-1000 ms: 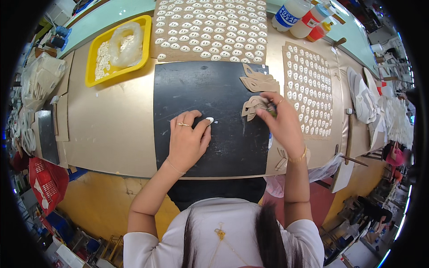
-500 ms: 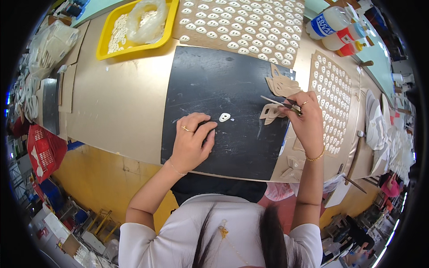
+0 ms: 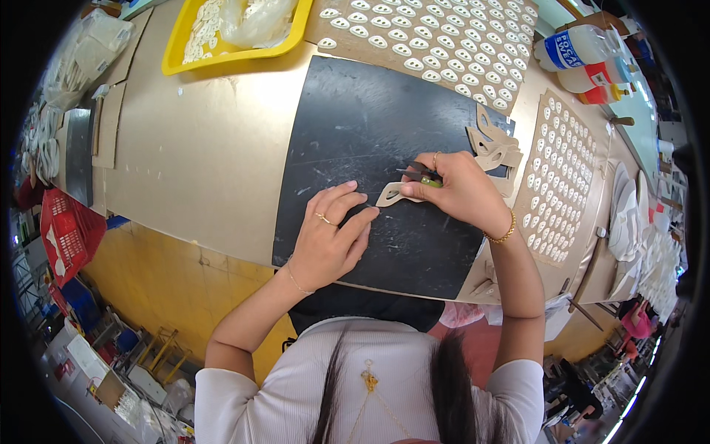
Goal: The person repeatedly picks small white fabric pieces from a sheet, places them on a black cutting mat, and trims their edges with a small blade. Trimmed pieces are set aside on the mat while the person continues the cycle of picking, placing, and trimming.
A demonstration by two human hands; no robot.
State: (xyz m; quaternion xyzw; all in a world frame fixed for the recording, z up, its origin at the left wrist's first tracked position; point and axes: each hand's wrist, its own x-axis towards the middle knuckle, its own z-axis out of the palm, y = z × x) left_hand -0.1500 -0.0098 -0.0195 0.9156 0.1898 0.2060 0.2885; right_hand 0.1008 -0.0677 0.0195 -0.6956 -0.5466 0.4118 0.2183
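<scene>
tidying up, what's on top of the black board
Tan cutouts overlap at the upper right corner of the black board; the right hand holds another cutout and a dark tool above it. What's under these and the left hand is hidden.

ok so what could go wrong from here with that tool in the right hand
The snips in the right hand have bare blades close to the left hand's fingertips, so a slip might nick a finger.

Those blades could also scratch the tan piece held alongside.

The loose tan stack beside the right hand might get knocked.
</scene>
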